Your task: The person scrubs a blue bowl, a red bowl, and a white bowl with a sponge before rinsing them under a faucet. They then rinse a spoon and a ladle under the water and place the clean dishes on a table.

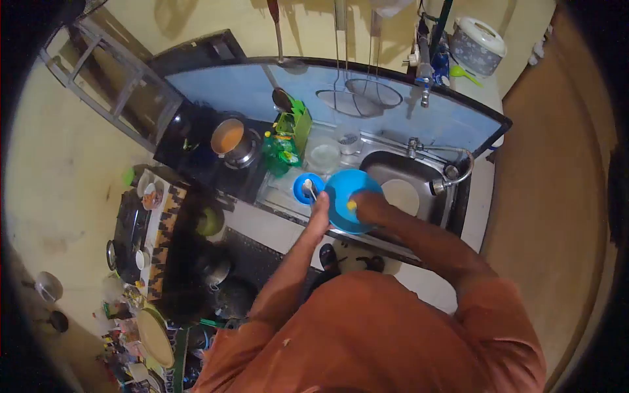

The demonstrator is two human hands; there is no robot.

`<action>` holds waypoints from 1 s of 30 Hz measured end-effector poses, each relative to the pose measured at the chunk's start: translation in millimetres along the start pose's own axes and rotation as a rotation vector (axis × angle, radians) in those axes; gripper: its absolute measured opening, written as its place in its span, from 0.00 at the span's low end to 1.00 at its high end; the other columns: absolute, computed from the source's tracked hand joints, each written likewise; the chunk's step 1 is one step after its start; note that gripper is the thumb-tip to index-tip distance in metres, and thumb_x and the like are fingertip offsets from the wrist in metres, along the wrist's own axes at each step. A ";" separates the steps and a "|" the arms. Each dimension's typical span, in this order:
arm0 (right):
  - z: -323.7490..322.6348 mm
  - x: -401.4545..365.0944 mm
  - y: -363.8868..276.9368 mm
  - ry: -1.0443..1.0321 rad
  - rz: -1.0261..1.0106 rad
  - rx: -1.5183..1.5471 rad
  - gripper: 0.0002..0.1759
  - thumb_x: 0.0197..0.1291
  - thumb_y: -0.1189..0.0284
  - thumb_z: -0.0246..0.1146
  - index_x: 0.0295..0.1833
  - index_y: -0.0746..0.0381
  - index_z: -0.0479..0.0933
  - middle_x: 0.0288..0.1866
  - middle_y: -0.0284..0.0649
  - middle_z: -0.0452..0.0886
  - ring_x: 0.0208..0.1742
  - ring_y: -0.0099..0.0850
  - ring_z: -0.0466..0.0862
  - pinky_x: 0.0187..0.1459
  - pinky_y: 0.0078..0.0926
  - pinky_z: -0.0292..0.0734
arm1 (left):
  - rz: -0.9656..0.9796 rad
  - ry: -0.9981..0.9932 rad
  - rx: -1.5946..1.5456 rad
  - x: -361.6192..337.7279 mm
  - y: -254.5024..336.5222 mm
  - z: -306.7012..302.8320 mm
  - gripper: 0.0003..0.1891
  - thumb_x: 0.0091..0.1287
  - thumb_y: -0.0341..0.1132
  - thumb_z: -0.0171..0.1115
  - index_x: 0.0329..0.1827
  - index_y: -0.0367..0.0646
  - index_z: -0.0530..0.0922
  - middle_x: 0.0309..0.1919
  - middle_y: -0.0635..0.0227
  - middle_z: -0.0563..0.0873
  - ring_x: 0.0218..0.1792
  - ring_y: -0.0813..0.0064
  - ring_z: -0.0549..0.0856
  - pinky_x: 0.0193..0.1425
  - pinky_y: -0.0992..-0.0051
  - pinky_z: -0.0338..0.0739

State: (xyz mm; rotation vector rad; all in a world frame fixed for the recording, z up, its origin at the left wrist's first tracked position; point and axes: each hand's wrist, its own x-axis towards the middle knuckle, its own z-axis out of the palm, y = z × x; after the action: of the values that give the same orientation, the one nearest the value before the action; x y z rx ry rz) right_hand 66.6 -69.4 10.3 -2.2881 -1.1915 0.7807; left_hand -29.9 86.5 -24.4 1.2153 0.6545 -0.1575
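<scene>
Holds a small yellow thing (pixel 352 205) in the curled right hand (pixel 370 208), down inside the large blue basin (pixel 342 185); cannot make out its kind, half hidden under the fingers. Rests the left hand (pixel 319 213) at the left side of the basin, thumb up; cannot tell the grip of the hidden fingers. Has a small blue bowl (pixel 299 190) just beyond and left of the left thumb, with a spoon (pixel 310 188) in it, handle toward that hand; cannot tell whether touching.

Past the small bowl, farther from the left hand, has a clear container (pixel 324 157), green packets and a green caddy (pixel 302 128), then, well to the left, a pot (pixel 230 139) of orange contents on the stove.

Has the steel sink (pixel 386 159) beyond and right of the right hand, partly blocked by basin and forearm, with a pale round dish (pixel 402 193) near the wrist. Farther out, has the faucet (pixel 413 147), with a curved spout (pixel 470 164) over the sink's right end.
</scene>
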 end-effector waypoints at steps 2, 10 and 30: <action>10.0 12.5 5.0 0.125 0.095 0.021 0.17 0.50 0.71 0.60 0.48 0.62 0.76 0.47 0.53 0.79 0.49 0.51 0.79 0.48 0.43 0.74 | 0.028 -0.021 0.081 -5.6 -2.1 10.4 0.36 0.68 0.66 0.36 0.70 0.51 0.56 0.62 0.62 0.69 0.56 0.69 0.73 0.47 0.65 0.72; 38.1 9.4 -25.5 0.133 -0.125 0.214 0.15 0.54 0.71 0.56 0.48 0.63 0.74 0.44 0.55 0.78 0.48 0.52 0.78 0.49 0.45 0.72 | 0.157 0.065 -0.156 5.1 -4.4 -27.3 0.39 0.69 0.64 0.35 0.70 0.39 0.56 0.63 0.58 0.69 0.60 0.63 0.72 0.63 0.64 0.67; 70.6 -60.0 123.8 0.202 0.436 -0.043 0.34 0.45 0.52 0.65 0.55 0.62 0.73 0.44 0.50 0.81 0.48 0.47 0.81 0.50 0.42 0.75 | 0.225 0.402 -0.023 30.0 -11.7 -74.5 0.24 0.72 0.48 0.46 0.64 0.43 0.62 0.48 0.59 0.78 0.41 0.68 0.81 0.36 0.72 0.80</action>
State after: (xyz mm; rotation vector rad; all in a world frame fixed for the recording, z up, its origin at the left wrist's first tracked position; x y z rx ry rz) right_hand 64.9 -176.8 -101.1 -2.6291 -0.6320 0.6499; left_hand -39.4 156.4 -64.5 1.3012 0.8571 0.2896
